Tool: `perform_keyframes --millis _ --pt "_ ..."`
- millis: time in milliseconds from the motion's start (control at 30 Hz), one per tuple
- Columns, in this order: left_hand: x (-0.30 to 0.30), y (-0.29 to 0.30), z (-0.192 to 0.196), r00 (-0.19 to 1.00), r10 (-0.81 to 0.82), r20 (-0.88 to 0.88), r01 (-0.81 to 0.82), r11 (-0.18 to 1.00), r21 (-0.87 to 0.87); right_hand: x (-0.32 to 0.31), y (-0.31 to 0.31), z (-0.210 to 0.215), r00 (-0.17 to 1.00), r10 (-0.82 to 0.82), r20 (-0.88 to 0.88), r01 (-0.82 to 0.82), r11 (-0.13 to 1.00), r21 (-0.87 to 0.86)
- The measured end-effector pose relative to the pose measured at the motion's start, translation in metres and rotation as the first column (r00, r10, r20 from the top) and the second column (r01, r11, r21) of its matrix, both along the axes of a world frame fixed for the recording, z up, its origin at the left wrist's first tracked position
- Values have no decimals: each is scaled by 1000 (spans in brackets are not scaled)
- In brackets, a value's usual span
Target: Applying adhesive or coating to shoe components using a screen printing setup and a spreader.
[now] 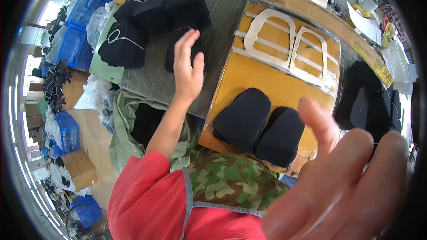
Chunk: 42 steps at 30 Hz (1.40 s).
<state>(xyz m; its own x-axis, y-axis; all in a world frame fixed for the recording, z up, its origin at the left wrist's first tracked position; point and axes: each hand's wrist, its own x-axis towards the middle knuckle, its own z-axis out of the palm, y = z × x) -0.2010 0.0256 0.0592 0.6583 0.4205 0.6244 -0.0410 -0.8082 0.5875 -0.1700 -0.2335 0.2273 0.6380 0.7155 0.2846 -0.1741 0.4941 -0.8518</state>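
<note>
On the table (153, 85), toward its left edge, stand at least four tied bundles (122, 46). One yellow board (240, 73) carries two small piles of black pads (244, 115) along its near edge — probably light, soft, best held by their sides — and two pale frames (250, 35). Left hand (189, 73), over another dark stack (170, 55), and blurred right hand (342, 182): thumbs apart from fingers, nothing visibly gripped.

Bright windows (48, 13) off left, strip lights (21, 164) on. Tan floor (103, 129), kinda cluttered: blue crates (74, 48), cardboard box (81, 169), black caged fan (84, 220). Big grey table (153, 82) with pale veins.
</note>
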Motion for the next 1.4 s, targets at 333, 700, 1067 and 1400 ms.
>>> perform_keyframes --millis 333,700,1067,1400 --pt "-7 -55 -7 891 -374 -260 321 920 -224 -8 -55 -26 948 142 -286 -253 881 -400" --pt "-21 -108 -34 777 -475 -412 439 879 -185 41 -98 -135 671 21 741 678 388 -625" --pt "-8 -104 -26 739 -519 -430 452 855 -254 52 -117 -172 544 19 839 792 317 -522" --pt "-11 -99 -12 705 -463 -538 475 871 -126 181 -87 -169 521 -218 825 803 452 -388"
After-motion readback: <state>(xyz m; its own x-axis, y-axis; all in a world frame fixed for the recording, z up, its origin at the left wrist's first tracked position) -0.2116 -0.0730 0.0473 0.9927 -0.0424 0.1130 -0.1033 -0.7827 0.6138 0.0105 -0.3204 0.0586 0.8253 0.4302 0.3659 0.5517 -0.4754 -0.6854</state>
